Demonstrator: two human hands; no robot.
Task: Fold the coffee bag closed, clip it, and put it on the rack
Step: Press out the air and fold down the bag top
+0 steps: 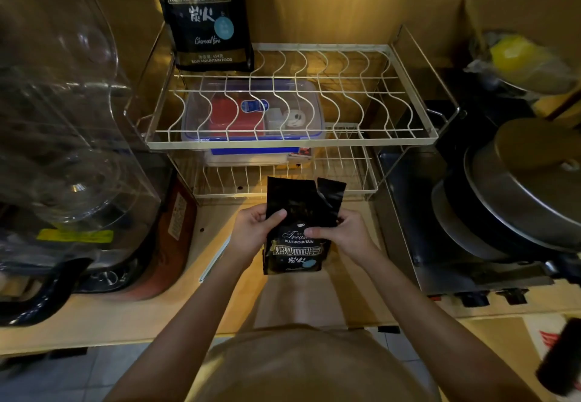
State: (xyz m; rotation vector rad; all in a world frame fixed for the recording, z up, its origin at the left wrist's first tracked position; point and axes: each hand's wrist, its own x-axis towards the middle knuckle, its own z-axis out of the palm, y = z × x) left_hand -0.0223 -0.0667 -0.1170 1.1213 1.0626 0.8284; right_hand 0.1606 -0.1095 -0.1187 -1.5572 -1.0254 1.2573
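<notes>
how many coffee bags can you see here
2. One coffee bag is held upright in both hands above the counter, its torn top still open. A second, larger bag stands at the back left of the rack's top shelf. No others show.

Two coffee bags (300,213) (207,14), one rack (292,142)

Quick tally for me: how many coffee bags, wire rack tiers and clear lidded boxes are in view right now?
Coffee bags: 2, one held in both hands, one standing on the top tier
Wire rack tiers: 2, upper and lower
Clear lidded boxes: 1
Total: 5
</notes>
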